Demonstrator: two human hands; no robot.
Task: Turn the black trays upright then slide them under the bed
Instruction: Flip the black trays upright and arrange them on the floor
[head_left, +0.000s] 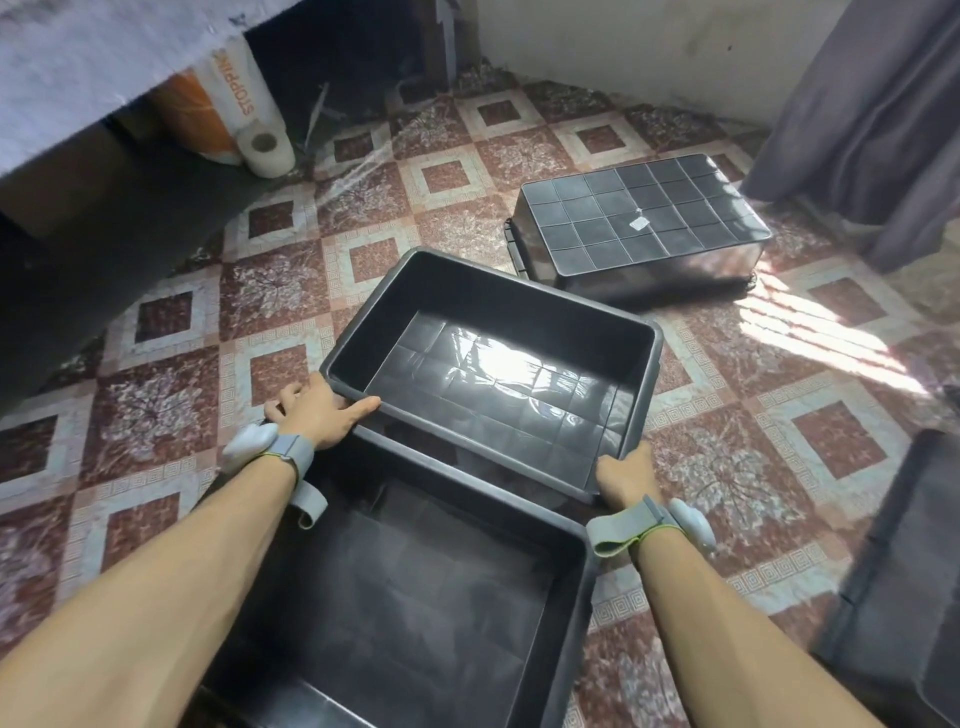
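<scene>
An upright black tray sits mid-floor, its open side up and sunlight glinting on its bottom. My left hand grips its near left corner rim. My right hand holds its near right corner. A second upright black tray lies right below, between my forearms, its far rim under the held tray's near edge. A third black tray rests upside down at the back right, its gridded underside facing up. The bed with a pale cover fills the upper left, with dark space beneath it.
An orange and white bag and a white paper roll stand under the bed's edge. A grey curtain hangs at the right. A dark object lies at the lower right. Patterned floor tiles lie between the trays and the bed.
</scene>
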